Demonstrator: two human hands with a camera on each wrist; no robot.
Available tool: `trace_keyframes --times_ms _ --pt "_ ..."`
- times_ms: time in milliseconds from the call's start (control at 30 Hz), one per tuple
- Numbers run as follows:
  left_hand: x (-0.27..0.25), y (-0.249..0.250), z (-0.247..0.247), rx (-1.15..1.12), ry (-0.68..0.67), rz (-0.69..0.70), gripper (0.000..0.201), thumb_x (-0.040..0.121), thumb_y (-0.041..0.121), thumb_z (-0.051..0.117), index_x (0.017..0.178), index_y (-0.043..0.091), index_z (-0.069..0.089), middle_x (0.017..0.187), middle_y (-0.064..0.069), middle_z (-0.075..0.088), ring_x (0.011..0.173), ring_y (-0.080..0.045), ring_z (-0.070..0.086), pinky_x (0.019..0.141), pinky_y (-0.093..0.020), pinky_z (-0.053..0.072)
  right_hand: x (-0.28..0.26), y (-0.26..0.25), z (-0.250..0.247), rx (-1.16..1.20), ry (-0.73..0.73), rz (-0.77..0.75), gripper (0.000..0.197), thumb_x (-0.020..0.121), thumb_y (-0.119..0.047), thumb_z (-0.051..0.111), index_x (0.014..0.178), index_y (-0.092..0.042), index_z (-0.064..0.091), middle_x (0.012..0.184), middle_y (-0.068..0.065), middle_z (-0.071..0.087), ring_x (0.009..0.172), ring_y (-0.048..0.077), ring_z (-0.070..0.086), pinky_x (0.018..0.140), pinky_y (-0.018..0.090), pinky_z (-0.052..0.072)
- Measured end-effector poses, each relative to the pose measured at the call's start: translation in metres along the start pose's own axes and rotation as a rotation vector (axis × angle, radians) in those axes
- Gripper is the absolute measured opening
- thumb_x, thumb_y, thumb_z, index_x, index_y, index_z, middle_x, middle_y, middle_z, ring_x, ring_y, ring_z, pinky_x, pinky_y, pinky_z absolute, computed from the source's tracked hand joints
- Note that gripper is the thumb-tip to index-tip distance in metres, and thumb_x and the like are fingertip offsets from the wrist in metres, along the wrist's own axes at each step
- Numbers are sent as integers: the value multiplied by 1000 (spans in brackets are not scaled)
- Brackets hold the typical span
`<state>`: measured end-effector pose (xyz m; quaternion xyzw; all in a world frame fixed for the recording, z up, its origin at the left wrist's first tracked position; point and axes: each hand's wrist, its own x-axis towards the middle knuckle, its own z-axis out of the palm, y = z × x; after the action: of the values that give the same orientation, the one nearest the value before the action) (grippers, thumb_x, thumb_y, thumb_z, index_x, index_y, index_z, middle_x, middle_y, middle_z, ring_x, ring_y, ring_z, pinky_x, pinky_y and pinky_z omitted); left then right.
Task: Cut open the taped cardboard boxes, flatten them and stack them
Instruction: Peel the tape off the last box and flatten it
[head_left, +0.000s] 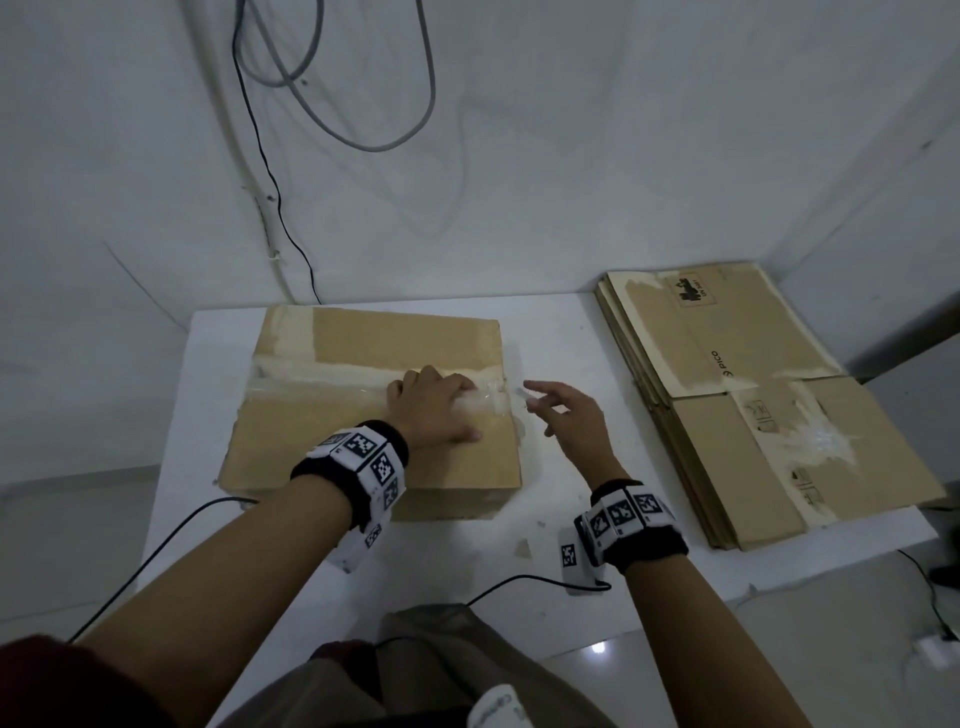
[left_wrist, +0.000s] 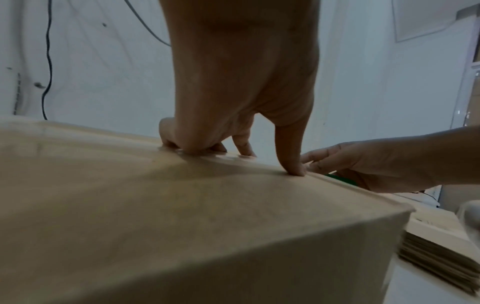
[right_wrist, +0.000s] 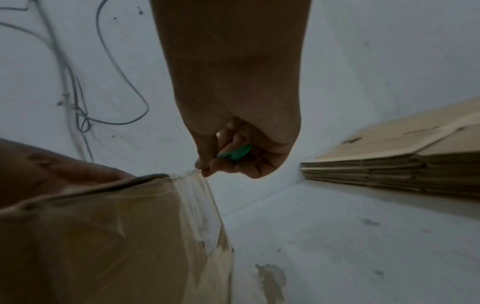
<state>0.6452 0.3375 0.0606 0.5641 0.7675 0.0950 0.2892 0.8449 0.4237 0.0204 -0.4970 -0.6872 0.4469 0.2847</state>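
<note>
A closed cardboard box (head_left: 363, 441) stands on the white table (head_left: 566, 343), with clear tape (head_left: 322, 382) along its top seam. My left hand (head_left: 436, 410) rests on the box top at the right end of the seam, fingertips and thumb (left_wrist: 292, 164) pressing down on it. My right hand (head_left: 566, 421) hovers just off the box's right edge. Its curled fingers grip a small green cutter (right_wrist: 235, 153), and its fingertips touch the end of the tape strip (right_wrist: 200, 197) that runs down the box's side.
A stack of flattened cardboard boxes (head_left: 753, 405) lies at the table's right side, against the wall. Grey and black cables (head_left: 332, 119) hang on the wall behind the box. A black cord (head_left: 519, 579) crosses the table's front edge.
</note>
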Motion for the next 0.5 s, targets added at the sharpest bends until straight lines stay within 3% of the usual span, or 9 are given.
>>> trace_keyframes --times_ms 67,167,333,500 --pt "0 3 4 7 18 -22 72 69 62 72 131 36 45 131 -5 39 127 -29 31 105 -43 19 3 -5 -2 -8 20 -46 9 89 -18 70 96 -24 73 84 -2 72 70 -2 61 54 11 43" --pt "1 7 10 1 49 -42 75 65 64 74 128 37 44 129 -4 39 123 -29 31 104 -42 19 7 -7 -1 -85 6 -77 10 86 -15 71 88 -24 74 83 -12 72 76 -4 61 64 10 41" --pt "2 5 14 -35 97 -27 69 66 60 75 125 37 47 129 3 41 122 -26 32 101 -40 18 11 -15 -3 -153 9 -101 14 84 -10 71 85 -23 75 81 -14 71 78 -8 60 65 4 37" --pt "-1 5 15 -69 134 8 63 67 58 75 120 37 48 125 12 47 119 -24 33 96 -38 18 14 -22 -1 -221 8 -131 10 86 -13 70 87 -21 76 79 -13 68 70 -10 57 61 6 37"
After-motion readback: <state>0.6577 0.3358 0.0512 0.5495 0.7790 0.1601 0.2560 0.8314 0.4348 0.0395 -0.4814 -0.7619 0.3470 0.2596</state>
